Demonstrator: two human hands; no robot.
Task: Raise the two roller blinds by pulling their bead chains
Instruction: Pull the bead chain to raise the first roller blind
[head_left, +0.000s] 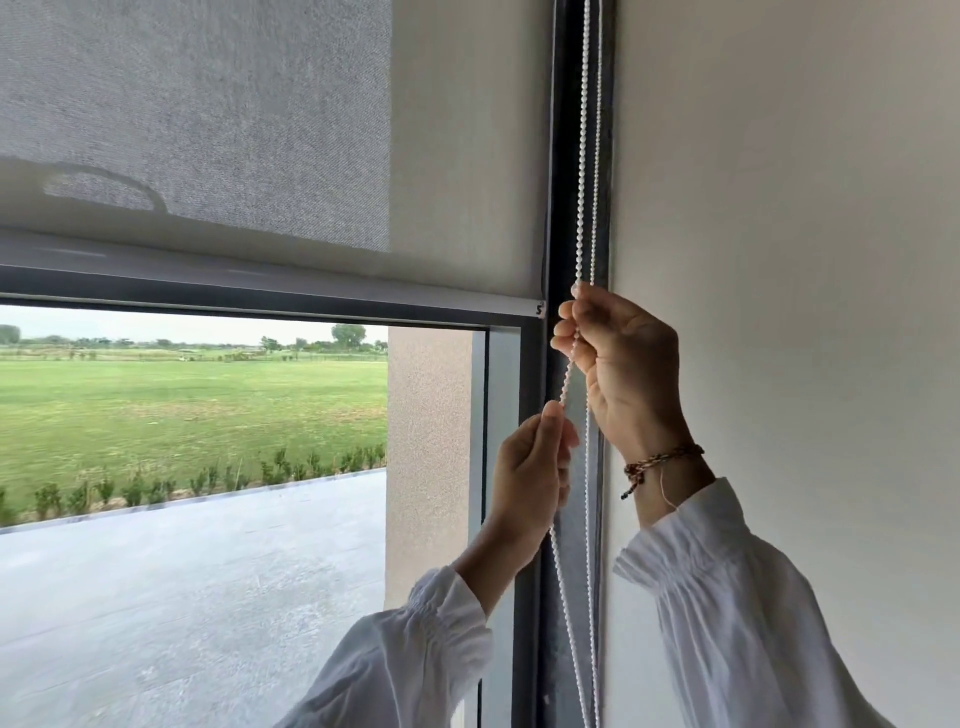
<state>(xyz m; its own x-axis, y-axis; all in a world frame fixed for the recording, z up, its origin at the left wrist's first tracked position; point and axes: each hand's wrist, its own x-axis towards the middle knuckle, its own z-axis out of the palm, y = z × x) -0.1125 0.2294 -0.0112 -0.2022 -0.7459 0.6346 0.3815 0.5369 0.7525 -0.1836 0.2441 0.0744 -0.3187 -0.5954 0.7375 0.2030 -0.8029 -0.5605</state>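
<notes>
A grey mesh roller blind covers the upper part of the window, its bottom bar hanging partway up the glass. A white bead chain runs down the dark frame at the blind's right edge. My right hand is shut on the front strand of that chain, just below the bar's level. My left hand grips the same strand a little lower. A second strand hangs free beside them, next to the wall. Only one blind is in view.
A plain white wall stands right of the chain. The dark window frame runs down beside my left arm. Through the glass lie a paved terrace and a green lawn. A braided bracelet circles my right wrist.
</notes>
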